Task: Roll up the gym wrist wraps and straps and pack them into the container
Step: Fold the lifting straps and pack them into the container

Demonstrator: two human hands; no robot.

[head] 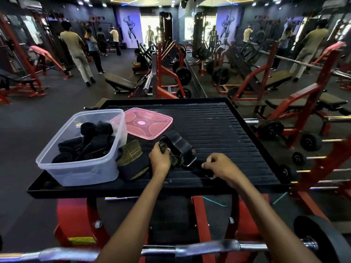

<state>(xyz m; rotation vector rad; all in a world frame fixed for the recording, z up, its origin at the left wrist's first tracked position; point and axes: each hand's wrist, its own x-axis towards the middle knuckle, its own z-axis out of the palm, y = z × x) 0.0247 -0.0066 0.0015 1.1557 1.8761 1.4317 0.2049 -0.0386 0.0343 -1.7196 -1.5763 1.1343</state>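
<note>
My left hand (159, 158) grips the strap (177, 147) at its rolled end, beside the container (79, 168); my right hand (218, 166) pinches its loose tail flat on the platform (228, 130)

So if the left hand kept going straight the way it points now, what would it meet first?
The left hand points up the platform and already grips the black strap. Beyond the strap, the pink lid looks next in line, though depth is unclear.

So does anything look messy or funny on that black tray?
Nothing broken or spilled. The pink lid is off, leaning on the container, and an unrolled olive wrap lies loose beside it.
</note>
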